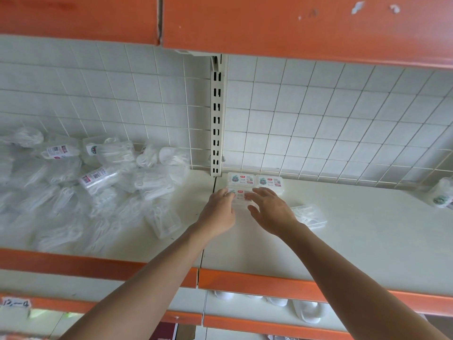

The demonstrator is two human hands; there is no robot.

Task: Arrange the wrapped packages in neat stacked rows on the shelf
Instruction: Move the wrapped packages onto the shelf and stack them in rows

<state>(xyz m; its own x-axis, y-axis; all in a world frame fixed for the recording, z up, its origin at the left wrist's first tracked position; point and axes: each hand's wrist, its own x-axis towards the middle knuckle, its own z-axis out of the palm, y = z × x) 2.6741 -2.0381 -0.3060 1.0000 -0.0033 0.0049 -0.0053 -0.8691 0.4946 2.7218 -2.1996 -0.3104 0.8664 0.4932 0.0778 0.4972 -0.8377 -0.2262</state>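
Plastic package (241, 198) being seated before the row (256, 180) at the shelf (343, 229) back edge. Left hand (219, 209) grips it and right hand (272, 211) presses flat. Next move probably needs another from the pile (98, 182).

Loose packages (103, 182) heaped left on shelf (355, 236); stacked packages (268, 181) centre back.

loose packages (98, 182): clear, jumbled heap, left | labelled packages (268, 182): flat, neat rows, centre
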